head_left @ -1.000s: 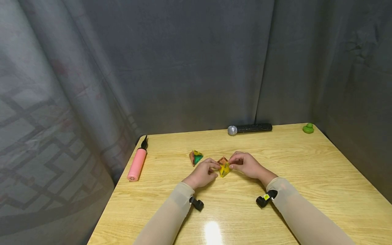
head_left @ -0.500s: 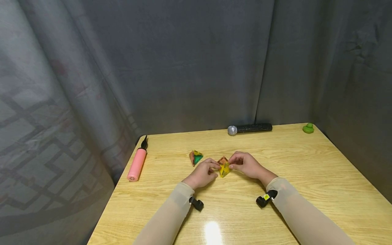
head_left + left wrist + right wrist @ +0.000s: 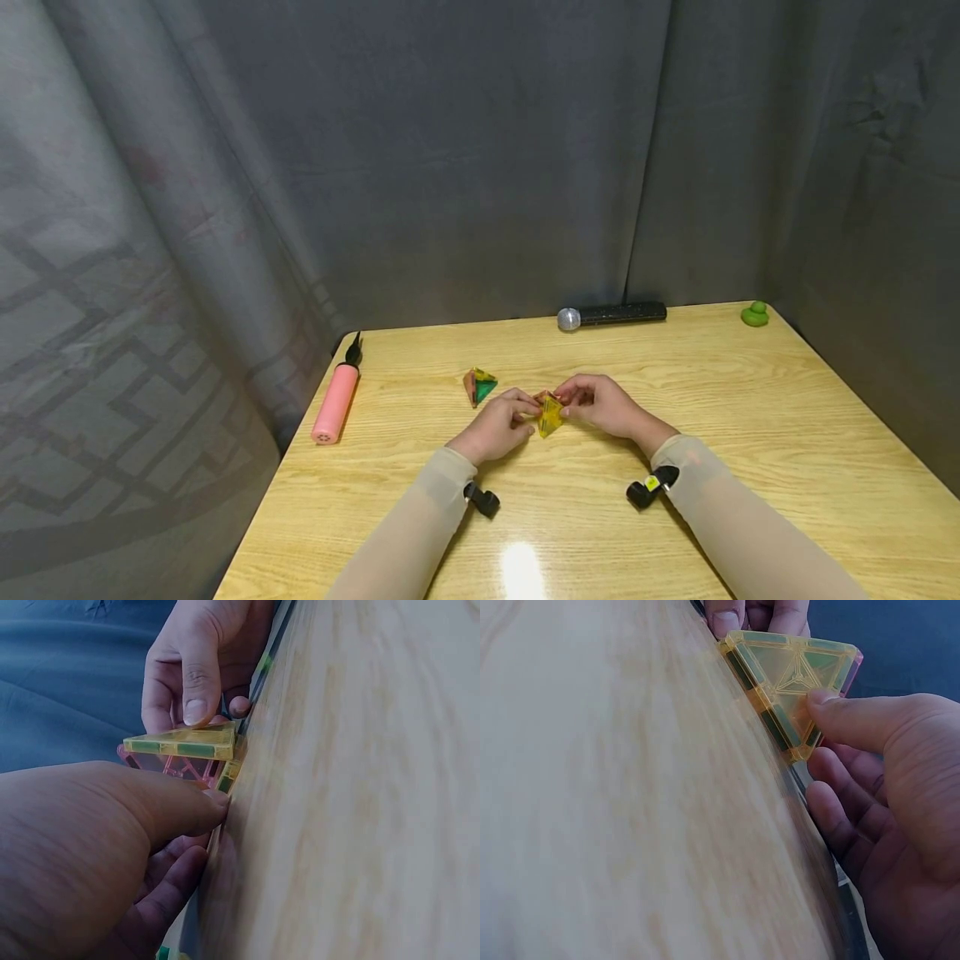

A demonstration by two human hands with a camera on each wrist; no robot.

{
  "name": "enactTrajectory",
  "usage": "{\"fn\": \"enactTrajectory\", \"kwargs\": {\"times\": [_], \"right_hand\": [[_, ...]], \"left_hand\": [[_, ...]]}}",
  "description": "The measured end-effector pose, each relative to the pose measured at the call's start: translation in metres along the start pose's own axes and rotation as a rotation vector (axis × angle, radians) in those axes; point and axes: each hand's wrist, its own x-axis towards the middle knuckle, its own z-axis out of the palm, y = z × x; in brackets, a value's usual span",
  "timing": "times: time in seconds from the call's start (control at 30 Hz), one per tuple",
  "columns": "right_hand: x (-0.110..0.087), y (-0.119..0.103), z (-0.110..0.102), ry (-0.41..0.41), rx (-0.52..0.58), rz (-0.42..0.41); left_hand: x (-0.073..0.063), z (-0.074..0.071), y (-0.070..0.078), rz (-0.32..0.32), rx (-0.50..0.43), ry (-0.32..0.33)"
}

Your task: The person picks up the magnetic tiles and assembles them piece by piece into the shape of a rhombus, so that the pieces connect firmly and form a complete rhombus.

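Note:
A yellow see-through triangular magnetic tile stands tilted between the two hands, leaning toward a reddish-pink tile behind it. My right hand pinches the yellow tile, its thumb lying on the flat face in the right wrist view. From the left, my left hand pinches a second yellow tile low down by the tabletop, partly covered by the thumb. In the left wrist view, the upper yellow tile joins the lower one at a corner. Fingers hide parts of the tiles.
A small cluster of orange, green and yellow tiles lies just behind the left hand. A pink hand pump lies at the table's left edge. Along the back are a microphone and a small green object near the corner.
The yellow triangular tile has tipped up, so its face now shows whole and the reddish tile behind is mostly covered. My right hand has shifted slightly left; my left hand has barely moved.

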Motion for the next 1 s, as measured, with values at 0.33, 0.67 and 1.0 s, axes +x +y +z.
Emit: {"fn": "enactTrajectory", "kwargs": {"times": [0.33, 0.67, 1.0], "right_hand": [[-0.0016, -0.0028, -0.0016, -0.053, 0.024, -0.016], [-0.0006, -0.0019, -0.0028, -0.061, 0.006, -0.021], [-0.0011, 0.0010, -0.0020, -0.037, -0.005, -0.019]], "left_hand": [[0.0010, 0.0031, 0.0013, 0.023, 0.021, -0.021], [0.0011, 0.0034, 0.0012, 0.009, 0.010, -0.029], [0.0024, 0.0048, -0.0021, -0.003, 0.005, -0.039]]}}
